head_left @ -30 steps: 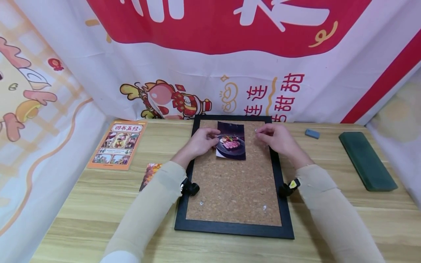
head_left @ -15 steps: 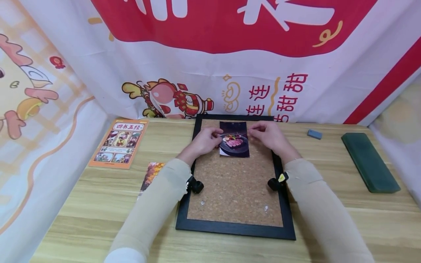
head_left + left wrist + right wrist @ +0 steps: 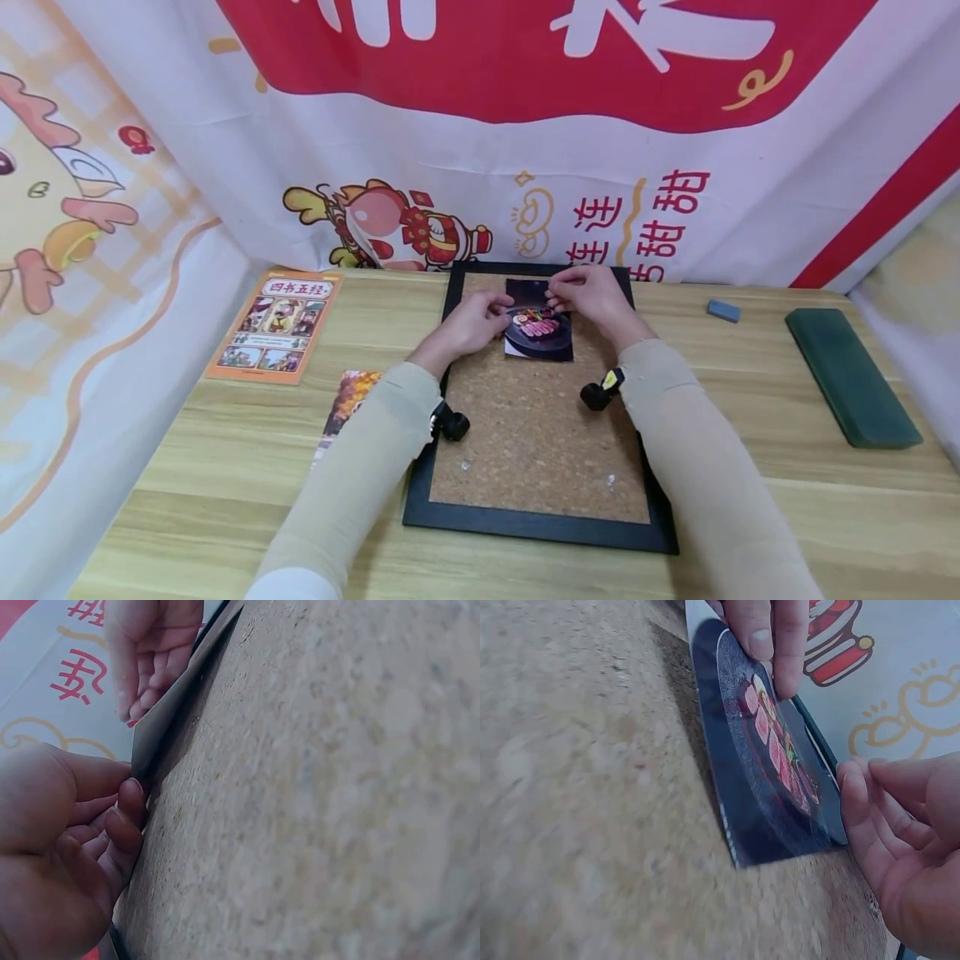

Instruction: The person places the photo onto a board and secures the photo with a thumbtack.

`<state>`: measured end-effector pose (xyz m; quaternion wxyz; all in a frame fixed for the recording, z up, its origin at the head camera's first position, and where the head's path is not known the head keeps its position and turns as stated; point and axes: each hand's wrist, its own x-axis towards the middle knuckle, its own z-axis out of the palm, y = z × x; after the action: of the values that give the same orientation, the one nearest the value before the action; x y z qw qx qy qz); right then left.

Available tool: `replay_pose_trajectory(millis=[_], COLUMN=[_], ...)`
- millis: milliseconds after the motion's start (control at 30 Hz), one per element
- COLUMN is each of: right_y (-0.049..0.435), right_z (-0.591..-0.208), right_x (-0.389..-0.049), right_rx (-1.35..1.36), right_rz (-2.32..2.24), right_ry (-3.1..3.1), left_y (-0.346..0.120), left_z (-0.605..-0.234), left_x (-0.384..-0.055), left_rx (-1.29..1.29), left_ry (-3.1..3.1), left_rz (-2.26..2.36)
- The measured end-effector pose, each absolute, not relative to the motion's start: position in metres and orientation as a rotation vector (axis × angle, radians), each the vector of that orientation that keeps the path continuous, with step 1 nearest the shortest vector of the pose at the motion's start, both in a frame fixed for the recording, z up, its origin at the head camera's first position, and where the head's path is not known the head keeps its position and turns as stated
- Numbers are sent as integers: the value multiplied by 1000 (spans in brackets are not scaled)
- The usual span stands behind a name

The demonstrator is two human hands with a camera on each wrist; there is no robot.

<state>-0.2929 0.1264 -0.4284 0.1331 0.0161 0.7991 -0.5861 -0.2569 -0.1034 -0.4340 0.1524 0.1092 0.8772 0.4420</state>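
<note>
A dark photo of sliced meat on a plate lies over the upper part of a black-framed corkboard. My left hand pinches the photo's left edge between thumb and fingers. In the left wrist view the photo tilts up off the cork, with a dark gap under it. My right hand is over the photo's upper right part, thumb and fingertips drawn together. In the right wrist view, the right hand's fingertips are right at the photo's far edge; I cannot tell whether they hold anything.
Small clear pins, one lower left and another lower right, sit on the cork. An orange comic-style booklet and an autumn photo lie left. A blue eraser-like block and a long green case lie right.
My right hand has moved left from the cork beside the photo to over its upper right part. The left hand keeps its hold on the photo's left edge.
</note>
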Motion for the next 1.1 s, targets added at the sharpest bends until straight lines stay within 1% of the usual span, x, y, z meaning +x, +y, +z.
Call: replay_pose_trajectory(millis=[567, 933, 1100], right_y=[104, 93, 91], right_z=[-428, -419, -413], right_x=[-316, -326, -328], right_rx=[97, 258, 281], right_rz=[-1617, -1589, -1549], right_ry=[2321, 2265, 2246], left_y=[-105, -104, -104], left_z=[-431, -431, -430], left_x=[-256, -256, -256], left_rx=[323, 311, 303], left_ry=[2495, 2501, 2487], left_rz=[1265, 1267, 1275])
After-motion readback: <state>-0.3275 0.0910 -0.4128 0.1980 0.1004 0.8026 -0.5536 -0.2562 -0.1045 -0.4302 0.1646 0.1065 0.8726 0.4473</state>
